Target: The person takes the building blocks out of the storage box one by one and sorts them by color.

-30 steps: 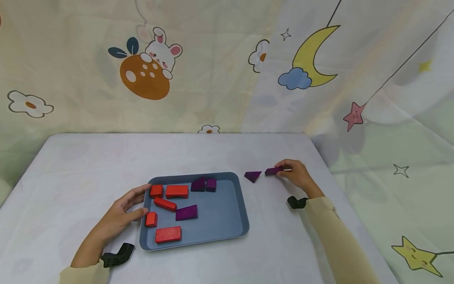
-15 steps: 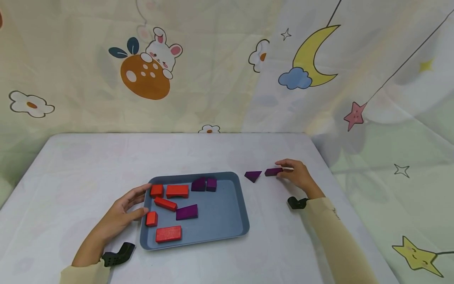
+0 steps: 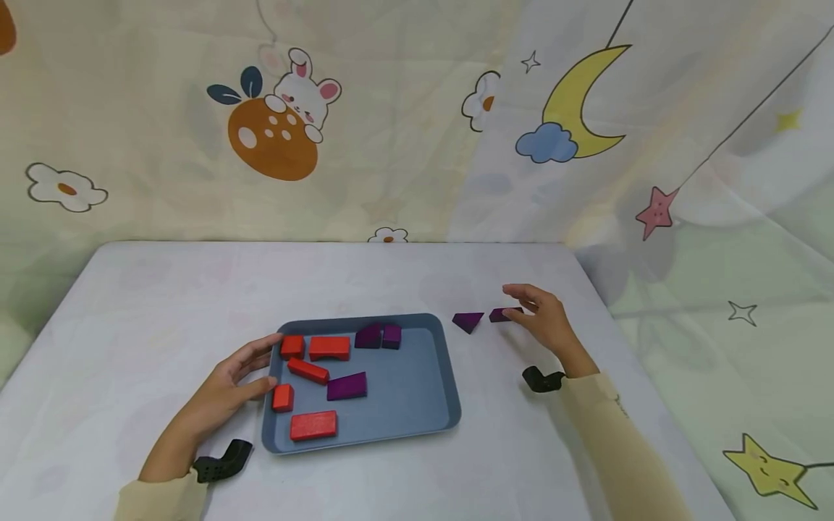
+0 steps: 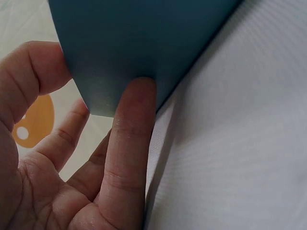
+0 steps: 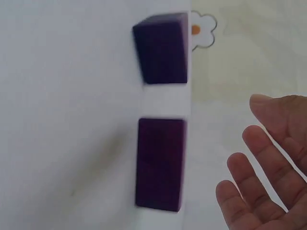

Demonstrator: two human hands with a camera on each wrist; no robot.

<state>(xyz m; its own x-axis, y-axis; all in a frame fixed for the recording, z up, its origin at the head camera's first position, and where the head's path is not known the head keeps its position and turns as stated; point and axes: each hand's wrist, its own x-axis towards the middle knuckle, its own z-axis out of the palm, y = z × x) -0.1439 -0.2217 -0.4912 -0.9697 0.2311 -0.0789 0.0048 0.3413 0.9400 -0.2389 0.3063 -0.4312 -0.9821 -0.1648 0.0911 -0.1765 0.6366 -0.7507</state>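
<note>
My left hand (image 3: 224,394) rests against the left side of a blue-grey tray (image 3: 417,427). In the left wrist view, fingertips touch the tray's outer wall (image 4: 105,57). My right hand (image 3: 544,318) hovers apart from a long purple block (image 3: 500,315) on the table, its thumb and fingers spread with nothing between them. Left of that block lies a purple triangular block (image 3: 468,322). The right wrist view shows two purple blocks, the nearer one (image 5: 160,165) and a farther one (image 5: 163,50), beside the open fingers.
Inside the tray are several red blocks, among them a flat one (image 3: 313,425) and an arched one (image 3: 329,347). Purple blocks lie there too, one a slanted piece (image 3: 347,386). A patterned cloth (image 3: 391,145) hangs behind the white table (image 3: 195,282).
My right hand has let go of the long purple block, its fingers spreading and lifting off. The block stays on the table. My left hand stays at the tray. The view shifts slightly.
</note>
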